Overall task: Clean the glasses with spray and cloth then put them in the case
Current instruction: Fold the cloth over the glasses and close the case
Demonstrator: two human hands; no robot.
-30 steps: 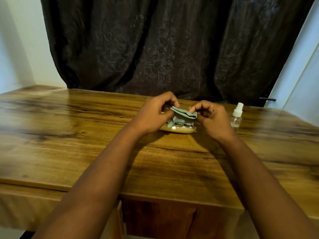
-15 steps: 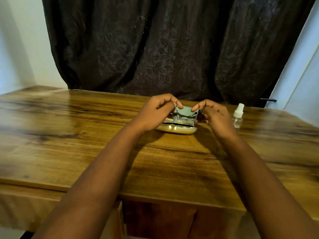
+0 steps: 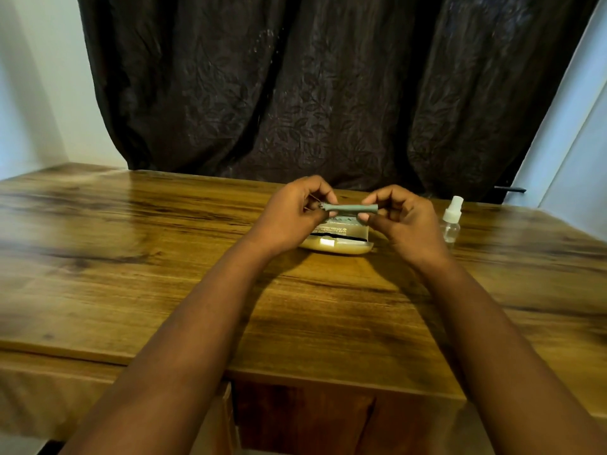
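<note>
A grey-green cleaning cloth (image 3: 349,209), folded into a narrow strip, is held level between both hands. My left hand (image 3: 292,215) pinches its left end and my right hand (image 3: 407,221) pinches its right end. Directly below the cloth an open tan glasses case (image 3: 338,243) lies on the wooden table (image 3: 164,257), with a dark band and a white tag showing inside. I cannot make out the glasses themselves. A small clear spray bottle (image 3: 451,223) with a white nozzle stands upright to the right of my right hand.
A dark patterned curtain (image 3: 312,93) hangs behind the table's far edge. White walls flank it on both sides. A dark handle (image 3: 510,189) sticks out at the far right. The table's front edge runs below my forearms.
The cloth went from a loosely folded square to a tight narrow strip stretched between both hands. My hands moved slightly apart and up above the case.
</note>
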